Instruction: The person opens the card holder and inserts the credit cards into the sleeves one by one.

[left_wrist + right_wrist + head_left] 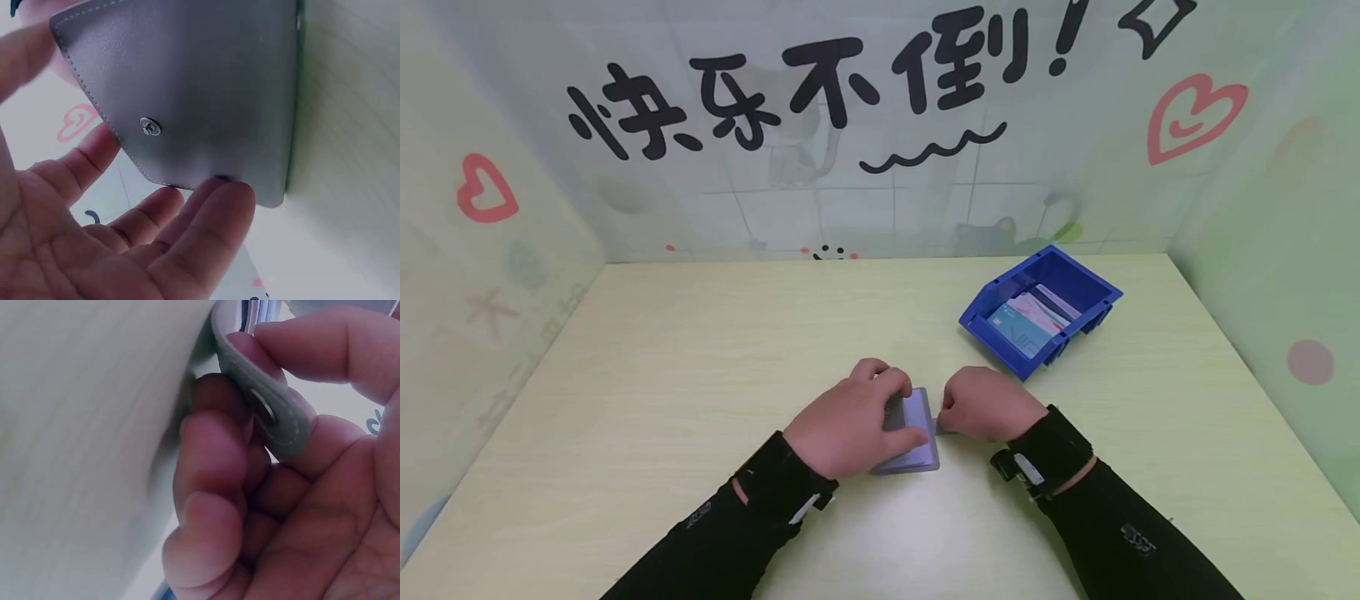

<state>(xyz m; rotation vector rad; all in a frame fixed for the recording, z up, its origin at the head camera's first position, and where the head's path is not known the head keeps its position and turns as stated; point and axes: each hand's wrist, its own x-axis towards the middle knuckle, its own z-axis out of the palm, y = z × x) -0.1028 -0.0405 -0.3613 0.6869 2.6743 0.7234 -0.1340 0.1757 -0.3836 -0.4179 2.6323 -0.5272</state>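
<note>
A grey card holder [921, 457] sits unfolded on the table between both hands, with pale purple sleeves showing inside. My left hand [853, 425] holds it from the left, thumb across the inner side and fingertips at its edge. The left wrist view shows its flap [212, 94] raised, with white stitching and a metal snap stud [150, 127]. My right hand [992, 406] holds the short strap [291, 431] at the right side, its fingers curled beneath. A metal snap [262, 406] shows on that strap in the right wrist view.
Behind the right hand, a blue plastic bin [1078, 283] stands at an angle, holding several cards [1026, 325]. The pale wooden table [662, 358] reaches a printed backdrop [887, 217] at the back, with side panels left and right.
</note>
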